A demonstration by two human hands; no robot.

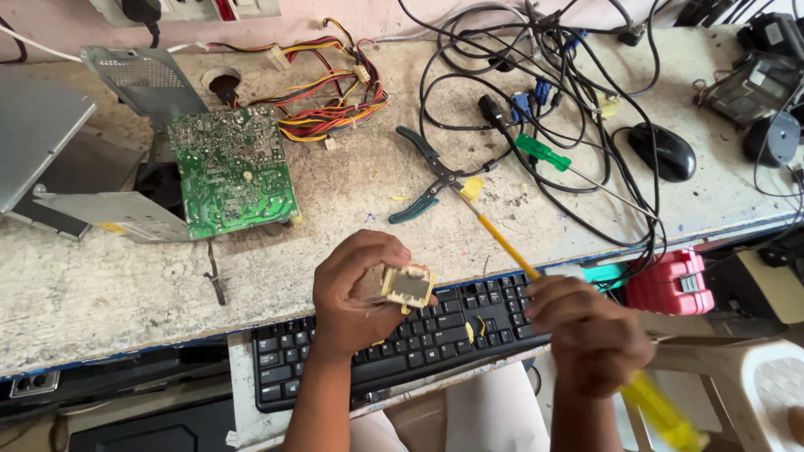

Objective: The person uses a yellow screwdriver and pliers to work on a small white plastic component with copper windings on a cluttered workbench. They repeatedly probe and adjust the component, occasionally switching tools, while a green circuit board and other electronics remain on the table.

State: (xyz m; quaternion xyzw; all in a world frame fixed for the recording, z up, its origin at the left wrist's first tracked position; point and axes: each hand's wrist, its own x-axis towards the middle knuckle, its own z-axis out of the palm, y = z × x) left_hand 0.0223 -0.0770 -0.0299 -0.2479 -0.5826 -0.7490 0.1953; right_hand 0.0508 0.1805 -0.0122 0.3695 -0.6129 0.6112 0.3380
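Note:
My left hand (pixel 356 289) holds a small cream-coloured transformer (pixel 409 286) with a grey core, pinched between thumb and fingers above a black keyboard (pixel 435 331). My right hand (pixel 590 335) grips a yellow-handled screwdriver (pixel 662 410); its thin yellow shaft (pixel 502 243) runs up and left over the bench edge, ending near a yellow scrap (pixel 471 187). The shaft passes to the right of the transformer without touching it.
On the worn bench (pixel 109 285) lie a green circuit board (pixel 233 167), a metal power-supply case (pixel 126 213), a bundle of coloured wires (pixel 335 92), teal-handled pliers (pixel 429 176), a green-handled screwdriver (pixel 544 153), tangled black cables (pixel 536 92) and a black mouse (pixel 663 151). A red box (pixel 670 283) sits below the edge.

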